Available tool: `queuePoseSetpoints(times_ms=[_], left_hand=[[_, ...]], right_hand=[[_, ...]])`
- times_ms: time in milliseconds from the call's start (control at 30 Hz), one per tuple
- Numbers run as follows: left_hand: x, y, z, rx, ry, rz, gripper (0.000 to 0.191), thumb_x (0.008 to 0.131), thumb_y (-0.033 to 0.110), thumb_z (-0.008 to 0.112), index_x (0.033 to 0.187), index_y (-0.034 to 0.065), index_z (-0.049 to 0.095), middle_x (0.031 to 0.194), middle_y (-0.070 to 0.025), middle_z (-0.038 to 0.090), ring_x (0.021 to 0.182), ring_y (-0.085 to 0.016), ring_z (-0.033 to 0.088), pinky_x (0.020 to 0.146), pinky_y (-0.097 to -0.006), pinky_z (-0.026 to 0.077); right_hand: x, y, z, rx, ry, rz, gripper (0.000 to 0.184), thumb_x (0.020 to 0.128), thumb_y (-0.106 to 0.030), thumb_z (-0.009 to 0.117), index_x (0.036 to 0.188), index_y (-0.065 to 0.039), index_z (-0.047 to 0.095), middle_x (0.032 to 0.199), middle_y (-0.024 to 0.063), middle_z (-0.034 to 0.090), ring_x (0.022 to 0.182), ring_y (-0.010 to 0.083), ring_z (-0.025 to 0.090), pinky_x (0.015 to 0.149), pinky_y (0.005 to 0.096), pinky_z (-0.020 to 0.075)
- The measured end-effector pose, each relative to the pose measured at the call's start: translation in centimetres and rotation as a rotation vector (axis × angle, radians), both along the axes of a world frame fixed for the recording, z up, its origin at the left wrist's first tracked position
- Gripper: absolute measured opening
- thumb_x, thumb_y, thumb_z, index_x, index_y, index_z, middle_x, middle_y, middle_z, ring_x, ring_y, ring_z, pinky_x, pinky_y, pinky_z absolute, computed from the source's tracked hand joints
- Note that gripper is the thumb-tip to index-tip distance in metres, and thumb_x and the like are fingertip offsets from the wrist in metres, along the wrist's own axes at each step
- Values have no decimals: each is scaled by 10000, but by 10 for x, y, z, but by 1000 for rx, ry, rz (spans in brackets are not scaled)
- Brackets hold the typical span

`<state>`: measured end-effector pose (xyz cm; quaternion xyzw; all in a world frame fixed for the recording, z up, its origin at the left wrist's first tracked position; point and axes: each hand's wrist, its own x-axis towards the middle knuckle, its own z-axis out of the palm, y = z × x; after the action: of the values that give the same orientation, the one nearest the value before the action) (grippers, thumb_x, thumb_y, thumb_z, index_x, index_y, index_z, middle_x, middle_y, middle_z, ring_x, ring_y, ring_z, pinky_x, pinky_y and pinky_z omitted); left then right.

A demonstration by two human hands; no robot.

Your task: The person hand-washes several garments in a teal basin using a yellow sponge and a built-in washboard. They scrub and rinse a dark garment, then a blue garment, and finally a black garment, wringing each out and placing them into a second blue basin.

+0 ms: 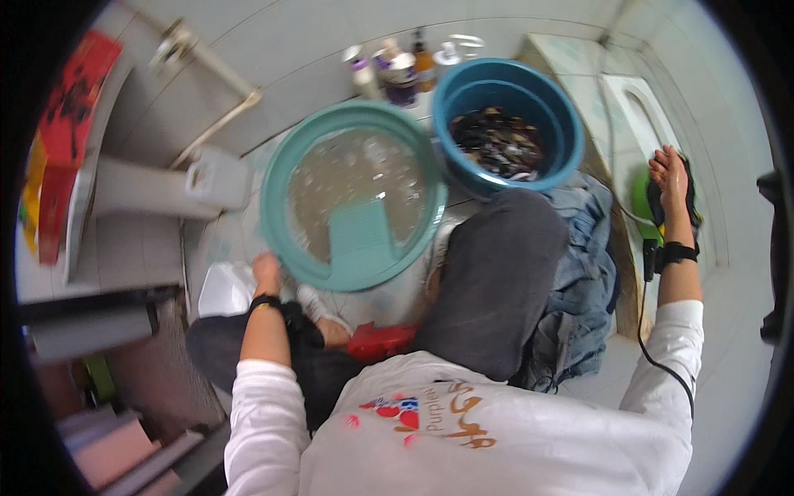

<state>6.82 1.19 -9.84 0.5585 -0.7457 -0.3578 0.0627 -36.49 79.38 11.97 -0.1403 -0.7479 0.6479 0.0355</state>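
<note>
A green round basin (pixel 277 186) with a ridged washboard part (pixel 363 232) stands before me, holding cloudy, sudsy water. My left hand (pixel 267 273) is at its lower left rim, beside a white plastic container (pixel 224 290). The fingers there are blurred, and whether they grip anything is unclear. Over on the right ledge, my right hand (pixel 670 180) is raised with extended fingers and nothing visible in it. Beneath it lie dark cloth (pixel 690 186) and a bright green container (pixel 644 197), partly hidden by my hand and wrist.
A blue tub (pixel 574 133) of dark wet items stands beyond my knee. Denim clothing (pixel 580 266) lies on my right. Pump bottles (pixel 400 74) line the wall; a white jug (pixel 217 177) stands near the sink pedestal (pixel 146 189). A red stool (pixel 381 341) is below me.
</note>
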Motion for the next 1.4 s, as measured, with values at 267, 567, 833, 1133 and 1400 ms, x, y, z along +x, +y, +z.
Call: queuePoseSetpoints(times_ms=[267,567,833,1133,1400], left_hand=[[-17,37,-25,61,-43,288,639,808,311,589,1275,-77,391,1140,-307,559,1039,-421,565,910,-449,430],[-36,70,-18,-172,-147,262,384,886,273,539,1106,-29,451,986,-250,605,894,-440,587,773,-498,460],[-39,73,-12,-162,-73,314,364,882,264,537,1104,-13,456,940,-245,615,857,-440,590,751,-505,457],[-35,72,-17,-147,-59,287,354,877,265,529,1101,1,457,952,-234,605,843,-437,582,731,-500,451],[-35,75,-16,-119,-2,299,346,885,271,518,1089,1,445,922,-238,607,823,-441,582,715,-508,449]], right_hand=[[14,-354,43,383,41,1105,383,929,-383,518,1208,-125,556,1049,16,602,815,96,581,691,244,475],[68,-560,-227,989,79,1266,830,764,-456,689,1434,-170,290,1414,289,305,1275,442,364,1041,458,355],[69,-549,-321,600,-437,769,482,836,-367,573,1148,0,587,1075,270,611,1023,369,592,886,399,453],[68,-670,-263,1051,187,1057,464,835,-419,598,1219,-161,567,1143,205,604,1121,350,548,935,438,446],[48,-657,-273,-65,-789,1015,335,906,-373,554,990,-54,619,865,53,639,835,157,621,747,298,507]])
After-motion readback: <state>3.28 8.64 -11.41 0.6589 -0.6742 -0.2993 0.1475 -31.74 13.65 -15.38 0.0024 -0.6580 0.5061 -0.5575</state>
